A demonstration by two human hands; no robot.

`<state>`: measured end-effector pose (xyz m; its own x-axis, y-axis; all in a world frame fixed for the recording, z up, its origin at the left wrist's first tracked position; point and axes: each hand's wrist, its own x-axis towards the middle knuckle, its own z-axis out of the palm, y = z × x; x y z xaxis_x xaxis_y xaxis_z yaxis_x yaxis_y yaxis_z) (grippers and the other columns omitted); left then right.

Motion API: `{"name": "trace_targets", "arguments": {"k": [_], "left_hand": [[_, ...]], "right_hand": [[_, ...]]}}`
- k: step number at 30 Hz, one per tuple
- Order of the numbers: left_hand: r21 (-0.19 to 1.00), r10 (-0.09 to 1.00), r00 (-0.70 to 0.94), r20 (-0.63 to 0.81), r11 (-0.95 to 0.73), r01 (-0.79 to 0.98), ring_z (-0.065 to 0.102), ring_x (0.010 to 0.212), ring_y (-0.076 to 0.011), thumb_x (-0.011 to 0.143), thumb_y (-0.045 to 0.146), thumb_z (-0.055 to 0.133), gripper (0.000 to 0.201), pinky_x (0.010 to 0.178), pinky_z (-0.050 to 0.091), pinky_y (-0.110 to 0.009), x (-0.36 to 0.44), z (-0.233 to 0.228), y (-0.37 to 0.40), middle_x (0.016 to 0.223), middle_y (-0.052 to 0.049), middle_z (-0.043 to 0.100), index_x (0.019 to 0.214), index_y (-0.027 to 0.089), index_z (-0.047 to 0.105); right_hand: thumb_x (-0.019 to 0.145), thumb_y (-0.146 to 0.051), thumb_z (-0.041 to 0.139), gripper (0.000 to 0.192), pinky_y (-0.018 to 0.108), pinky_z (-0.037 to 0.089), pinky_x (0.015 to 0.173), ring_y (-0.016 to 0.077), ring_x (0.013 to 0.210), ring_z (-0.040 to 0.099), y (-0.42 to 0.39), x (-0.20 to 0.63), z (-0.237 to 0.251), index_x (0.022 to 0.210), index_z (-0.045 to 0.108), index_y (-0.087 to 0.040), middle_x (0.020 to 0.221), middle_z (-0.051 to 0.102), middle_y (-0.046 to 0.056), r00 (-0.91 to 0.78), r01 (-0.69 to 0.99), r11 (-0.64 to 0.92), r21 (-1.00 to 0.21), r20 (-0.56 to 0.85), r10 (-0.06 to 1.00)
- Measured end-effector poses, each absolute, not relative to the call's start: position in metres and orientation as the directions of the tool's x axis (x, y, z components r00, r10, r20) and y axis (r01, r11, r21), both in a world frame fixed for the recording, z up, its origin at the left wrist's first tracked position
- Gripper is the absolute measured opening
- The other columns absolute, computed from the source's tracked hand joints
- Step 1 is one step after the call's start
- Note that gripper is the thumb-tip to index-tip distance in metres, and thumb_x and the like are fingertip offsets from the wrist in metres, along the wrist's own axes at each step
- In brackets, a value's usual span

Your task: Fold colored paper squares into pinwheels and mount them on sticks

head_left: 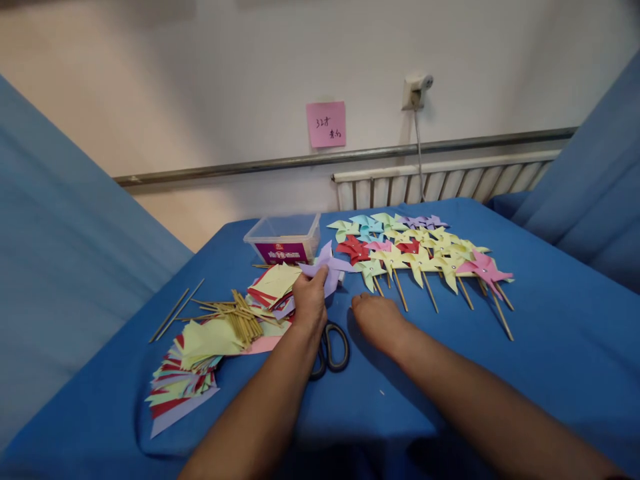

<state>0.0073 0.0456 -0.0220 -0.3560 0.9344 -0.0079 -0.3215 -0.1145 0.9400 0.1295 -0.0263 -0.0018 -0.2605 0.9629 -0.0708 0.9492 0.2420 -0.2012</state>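
- Far left on the blue tabletop [550,347]: two loose wooden sticks [176,312] lying apart from the rest.
- Near left: fanned stack of coloured paper squares [183,383], red, yellow, green and lilac, too many and too overlapped to count; uncut stock, by the look of it.
- Just right of that: heap of sticks [235,317], well over a dozen, still unused.
- Behind the heap: second, smaller pile of cut squares [273,287], yellow on top.
- Far centre: one clear plastic box [285,238] with a purple label, contents not readable.
- Left hand [310,303]: grip closed on a lilac pinwheel [327,267], raised just above the tabletop, no stick visible on it (possibly hidden by the fingers).
- Under and beside the left wrist: one pair of black-handled scissors [333,347], lying flat.
- Right hand [380,320]: palm down on the cloth, fingers curled, holding nothing visible.
- Right of centre: finished pinwheels [425,250] on sticks in overlapping rows, roughly twenty (exact count uncertain), mostly yellow, with red, pink, blue and lilac.
- Judged progress: a good batch done, plenty of paper and sticks left.
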Motion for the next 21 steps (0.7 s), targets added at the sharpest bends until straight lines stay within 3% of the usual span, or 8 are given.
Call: {"name": "trace_targets", "arguments": {"k": [6,9,11,14,17,21], "left_hand": [[0.942,0.941,-0.339,-0.010,-0.105,-0.320,0.063,0.064,-0.0171,0.054,0.035,0.082,0.041,0.064,0.049,-0.031,0.005,-0.024,0.047,0.076,-0.005,0.070,0.085,0.011,0.069],[0.942,0.937,-0.350,-0.017,-0.102,-0.320,0.063,0.063,-0.0168,0.053,0.035,0.082,0.041,0.063,0.048,-0.030,0.004,-0.023,0.048,0.075,-0.005,0.070,0.084,0.011,0.068],[0.941,0.937,-0.350,-0.015,-0.105,-0.321,0.062,0.062,-0.0163,0.054,0.034,0.082,0.039,0.061,0.048,-0.029,0.004,-0.021,0.046,0.072,-0.004,0.069,0.082,0.011,0.068],[0.946,0.951,-0.308,-0.027,-0.075,-0.315,0.059,0.058,-0.0146,0.055,0.034,0.081,0.037,0.059,0.046,-0.027,0.006,-0.018,0.041,0.069,-0.003,0.068,0.080,0.011,0.068],[0.964,0.968,-0.246,-0.044,-0.023,-0.265,0.057,0.056,-0.0131,0.055,0.034,0.080,0.035,0.056,0.045,-0.026,0.010,-0.016,0.034,0.068,-0.002,0.068,0.079,0.011,0.068],[0.991,0.976,-0.219,-0.010,-0.020,-0.135,0.057,0.056,-0.0136,0.056,0.033,0.079,0.033,0.054,0.044,-0.025,0.016,-0.011,0.027,0.068,-0.003,0.068,0.077,0.011,0.070]], "right_hand": [[0.089,-0.009,0.043,0.028,0.032,0.051,0.069,0.0284,0.088,0.070,-0.024,0.133,-0.006,0.108,0.063,-0.010,0.100,0.071,0.018,-0.280,0.945,0.271,-0.182,-0.027,0.960],[0.086,-0.012,0.051,0.019,0.030,0.048,0.064,0.0257,0.080,0.069,-0.018,0.140,-0.012,0.099,0.064,-0.013,0.092,0.072,0.015,-0.296,0.887,0.294,-0.357,0.051,0.954],[0.086,-0.018,0.053,0.011,0.027,0.044,0.058,0.0195,0.069,0.065,-0.013,0.144,-0.016,0.089,0.064,-0.017,0.081,0.071,0.008,-0.288,0.735,0.309,-0.603,0.134,0.948],[0.086,-0.030,0.055,0.013,0.023,0.038,0.051,0.0124,0.056,0.054,-0.005,0.145,-0.022,0.080,0.060,-0.020,0.067,0.063,-0.001,-0.208,0.334,0.290,-0.897,0.230,0.951],[0.085,-0.038,0.058,0.018,0.023,0.039,0.051,0.0113,0.056,0.052,-0.001,0.142,-0.026,0.079,0.058,-0.020,0.069,0.062,-0.002,-0.105,0.032,0.263,-0.964,0.258,0.960],[0.083,-0.043,0.059,0.023,0.024,0.039,0.050,0.0106,0.050,0.050,0.004,0.140,-0.029,0.080,0.058,-0.020,0.066,0.061,-0.002,-0.022,-0.063,0.222,-0.973,0.224,0.974]]}}
